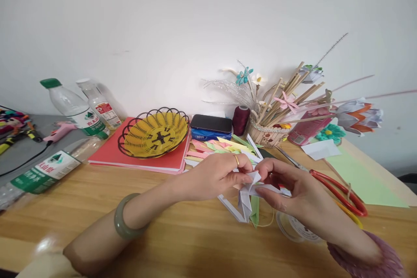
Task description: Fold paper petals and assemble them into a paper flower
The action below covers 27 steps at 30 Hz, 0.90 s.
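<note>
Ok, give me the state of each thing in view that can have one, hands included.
Left hand: pinching the folded white paper.
Right hand: pinching the same paper from the other side.
Folded white paper: creased, held above the table.
Red scissors: lying flat, blades hidden.
Upright bottle: green cap on.
Lying bottle: on its side.
Yellow basket: upright on the red book, nothing seen inside.

On our left hand we wear a thin gold ring, and on that wrist a smooth grey-green bangle. Our right hand has a fuzzy mauve cuff at the wrist.
</note>
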### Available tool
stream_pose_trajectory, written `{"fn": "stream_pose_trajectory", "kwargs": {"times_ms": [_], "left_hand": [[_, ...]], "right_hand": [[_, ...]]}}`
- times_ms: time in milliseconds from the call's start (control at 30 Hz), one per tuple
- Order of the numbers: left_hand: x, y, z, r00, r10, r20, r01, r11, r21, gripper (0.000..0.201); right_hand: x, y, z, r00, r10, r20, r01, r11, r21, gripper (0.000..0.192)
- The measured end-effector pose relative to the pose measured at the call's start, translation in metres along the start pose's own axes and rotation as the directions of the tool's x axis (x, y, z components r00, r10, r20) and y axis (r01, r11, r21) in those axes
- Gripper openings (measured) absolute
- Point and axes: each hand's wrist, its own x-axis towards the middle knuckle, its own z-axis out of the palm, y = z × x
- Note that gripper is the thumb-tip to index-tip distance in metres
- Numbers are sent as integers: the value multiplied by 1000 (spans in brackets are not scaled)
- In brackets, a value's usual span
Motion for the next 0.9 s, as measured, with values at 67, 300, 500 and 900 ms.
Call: {"fn": "stream_pose_trajectory", "kwargs": {"times_ms": [67,300,500,900], "left_hand": [[0,0,1,1000,-24,11,25,997,-73,16],[0,-8,2,988,-132,79,153,894,-421,23],[3,-6,2,966,-248,73,254,864,-435,21],[4,-7,7,965,-254,-67,199,873,-446,17]], "right_hand": [[0,3,1,1000,21,6,-21,998,51,17],[-4,8,2,1000,26,-5,-25,988,155,22],[-1,6,4,1000,-15,-20,17,993,119,20],[1,6,7,986,-155,-58,150,985,-85,11]]}}
